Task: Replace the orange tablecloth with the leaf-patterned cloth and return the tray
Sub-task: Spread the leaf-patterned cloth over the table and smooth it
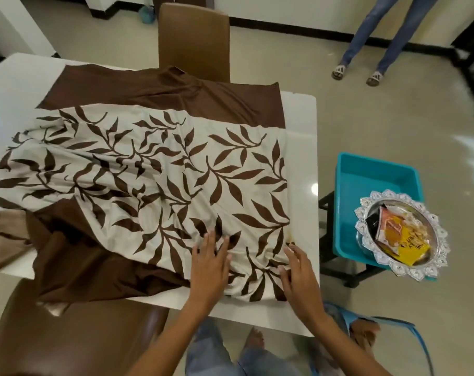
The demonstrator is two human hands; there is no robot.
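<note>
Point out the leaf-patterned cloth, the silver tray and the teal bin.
leaf-patterned cloth (154,169): head view, its printed middle panel.
silver tray (366,217): head view, its scalloped left rim.
teal bin (376,175): head view, its bare floor.

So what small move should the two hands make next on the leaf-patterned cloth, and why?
Probably sweep both hands outward to flatten it. The left hand and right hand rest on the cream cloth with brown leaves, which lies wrinkled and bunched on the white table.
</note>
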